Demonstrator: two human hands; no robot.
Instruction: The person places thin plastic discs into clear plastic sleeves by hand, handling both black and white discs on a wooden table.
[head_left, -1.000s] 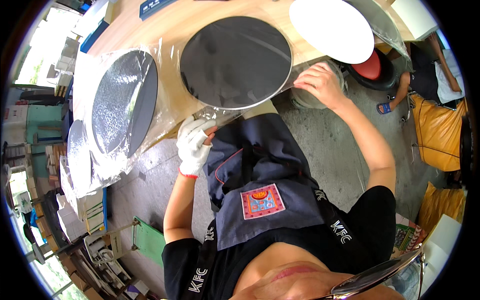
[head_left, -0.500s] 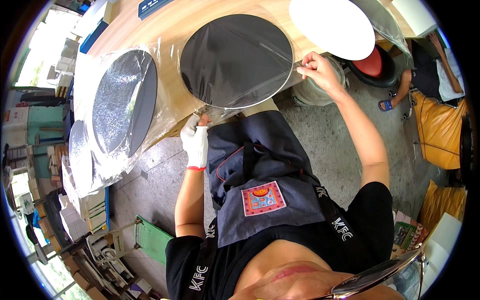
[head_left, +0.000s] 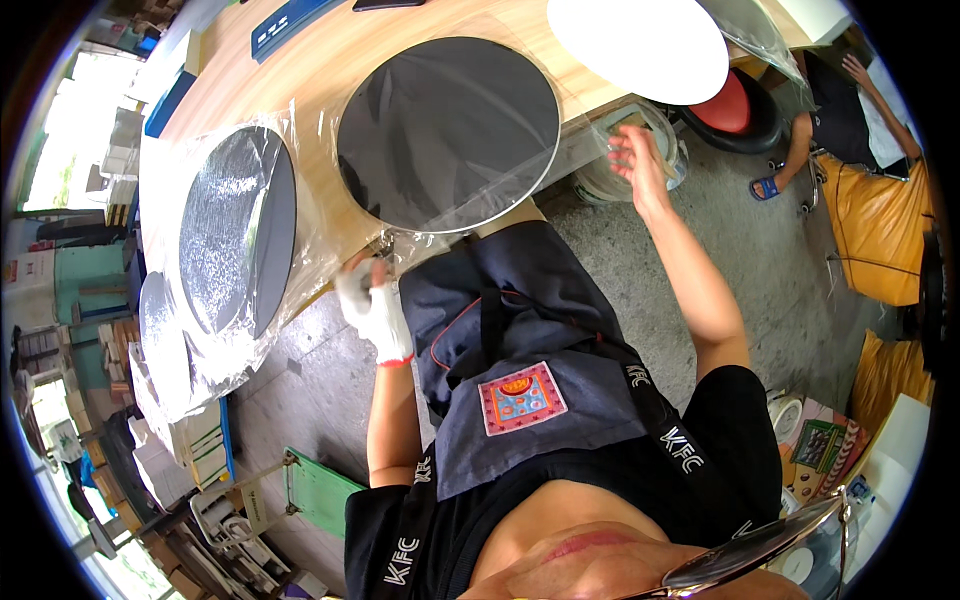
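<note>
A round black disc (head_left: 448,135) with a pale rim lies in clear plastic film at the front edge of the wooden table, right before my lap. My right hand (head_left: 641,170) is bare and raised beside the film's loose right end; its fingers are apart and nothing shows in them. My left hand (head_left: 374,312), in a white knit glove with bare fingertips, is by the table edge below the disc, near the film's lower left edge. Motion smears its fingers. To its left, another dark disc (head_left: 270,250) sits in crinkled, shiny film.
A white oval board (head_left: 640,45) lies at the far right of the table (head_left: 320,75). Beneath it stand a clear bucket (head_left: 605,180) and a red-and-black stool (head_left: 725,105). Blue boxes (head_left: 290,25) are at the back left. Another person's leg (head_left: 795,150) shows at right.
My right hand has come off the film's right edge and its fingers have spread. My left hand has shifted slightly left and down. The whole view has moved a little.
</note>
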